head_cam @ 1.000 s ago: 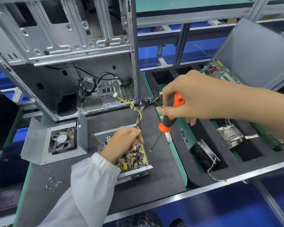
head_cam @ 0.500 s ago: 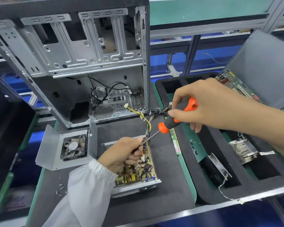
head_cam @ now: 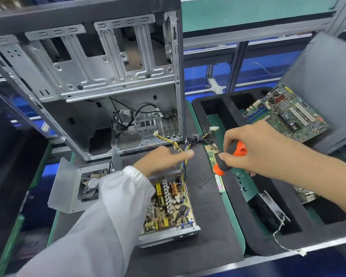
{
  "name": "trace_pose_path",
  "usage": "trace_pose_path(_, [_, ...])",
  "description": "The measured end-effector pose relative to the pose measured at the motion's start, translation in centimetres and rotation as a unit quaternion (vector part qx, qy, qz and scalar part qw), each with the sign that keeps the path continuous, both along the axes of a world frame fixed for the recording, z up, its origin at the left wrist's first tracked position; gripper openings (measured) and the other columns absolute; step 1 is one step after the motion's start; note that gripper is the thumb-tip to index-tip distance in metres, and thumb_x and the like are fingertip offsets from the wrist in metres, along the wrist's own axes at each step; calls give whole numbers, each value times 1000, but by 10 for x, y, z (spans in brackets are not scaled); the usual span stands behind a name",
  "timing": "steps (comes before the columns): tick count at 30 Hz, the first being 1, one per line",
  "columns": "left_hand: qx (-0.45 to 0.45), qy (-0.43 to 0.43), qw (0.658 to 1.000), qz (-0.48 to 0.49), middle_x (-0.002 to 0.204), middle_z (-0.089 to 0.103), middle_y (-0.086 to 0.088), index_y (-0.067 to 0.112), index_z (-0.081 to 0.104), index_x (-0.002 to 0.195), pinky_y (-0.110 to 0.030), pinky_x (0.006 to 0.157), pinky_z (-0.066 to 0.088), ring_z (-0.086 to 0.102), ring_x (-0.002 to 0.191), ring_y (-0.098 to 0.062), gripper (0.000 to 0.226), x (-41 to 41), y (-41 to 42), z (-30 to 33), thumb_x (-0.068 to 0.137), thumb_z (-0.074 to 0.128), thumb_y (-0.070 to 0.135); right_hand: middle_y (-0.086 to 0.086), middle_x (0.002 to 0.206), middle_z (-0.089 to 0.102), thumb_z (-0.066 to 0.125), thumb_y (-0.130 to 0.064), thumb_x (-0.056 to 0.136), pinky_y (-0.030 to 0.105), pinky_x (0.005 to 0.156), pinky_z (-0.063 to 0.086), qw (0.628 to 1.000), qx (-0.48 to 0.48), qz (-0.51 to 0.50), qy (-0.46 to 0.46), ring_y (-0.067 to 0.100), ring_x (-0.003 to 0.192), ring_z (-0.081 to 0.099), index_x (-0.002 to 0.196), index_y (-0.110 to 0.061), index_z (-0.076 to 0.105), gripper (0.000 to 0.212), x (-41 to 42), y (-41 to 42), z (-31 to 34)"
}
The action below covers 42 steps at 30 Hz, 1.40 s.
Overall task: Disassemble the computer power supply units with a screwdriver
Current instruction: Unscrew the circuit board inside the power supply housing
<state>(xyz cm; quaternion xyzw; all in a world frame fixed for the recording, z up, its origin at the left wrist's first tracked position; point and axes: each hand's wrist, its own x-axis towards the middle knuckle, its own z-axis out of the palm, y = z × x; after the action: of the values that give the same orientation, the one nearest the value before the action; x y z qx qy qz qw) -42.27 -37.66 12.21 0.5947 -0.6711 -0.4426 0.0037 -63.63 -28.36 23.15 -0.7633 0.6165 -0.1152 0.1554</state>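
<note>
Head view shows the opened power supply unit (head_cam: 169, 208) at lower centre of the frame, its circuit board exposed, on a dark mat (head_cam: 208, 206). Its wire bundle (head_cam: 183, 154) runs up toward the empty computer case (head_cam: 108, 76) at upper left. Above the unit, the left hand (head_cam: 162, 158) is blurred, fingers extended toward the wires. At centre right, the right hand (head_cam: 254, 148) grips an orange and black screwdriver (head_cam: 228, 158), tip pointing down-left over the mat. A removed fan cover (head_cam: 74, 184) lies at left; a motherboard (head_cam: 288, 114) sits at upper right.
</note>
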Motion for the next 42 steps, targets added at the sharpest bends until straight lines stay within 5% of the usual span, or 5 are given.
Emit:
trace_pose_path(5, [-88, -77, 981, -156, 51, 30, 0, 13, 38, 52, -28, 47, 21, 28, 47, -14, 56, -16, -3, -26, 76, 80, 41, -15, 46, 52, 67, -38, 83, 25, 64, 49, 1000, -2, -5, -7, -25, 66, 46, 74, -22, 61, 19, -4, 8, -15])
trace_pose_path(11, [-155, 67, 976, -139, 70, 65, -1, 6, 74, 81, -28, 65, 45, 57, 65, -9, 24, -3, 8, -40, 76, 83, 28, -7, 47, 52, 66, -44, 80, 27, 51, 50, 999, 14, -24, -22, -2, 59, 56, 71, -26, 58, 21, -10, 13, -29])
trace_pose_path(24, [-221, 84, 957, -171, 66, 39, 4, 18, 54, 58, -29, 60, 30, 41, 60, -10, 33, -5, 18, -37, 75, 81, 25, -8, 58, 45, 61, -41, 85, 26, 55, 34, 999, -6, -34, 20, 15, 66, 48, 79, -19, 58, 23, 0, -3, -62])
trace_pose_path(37, [-326, 253, 911, 28, 56, 25, 5, 30, 27, 49, -39, 53, 25, 28, 53, -17, 44, -9, 32, -44, 75, 57, 12, -1, 69, 61, 72, -38, 76, 35, 64, 51, 999, -25, -22, -31, 22, 72, 57, 83, -22, 48, 29, 11, -3, -62])
trace_pose_path(42, [-404, 124, 901, 97, 51, 34, -1, 20, 33, 55, -32, 54, 30, 36, 54, -24, 31, 7, 39, -44, 74, 54, 34, -9, 60, 64, 75, -32, 73, 33, 69, 50, 997, -33, -15, -73, 16, 68, 54, 83, -18, 54, 27, 13, -5, -64])
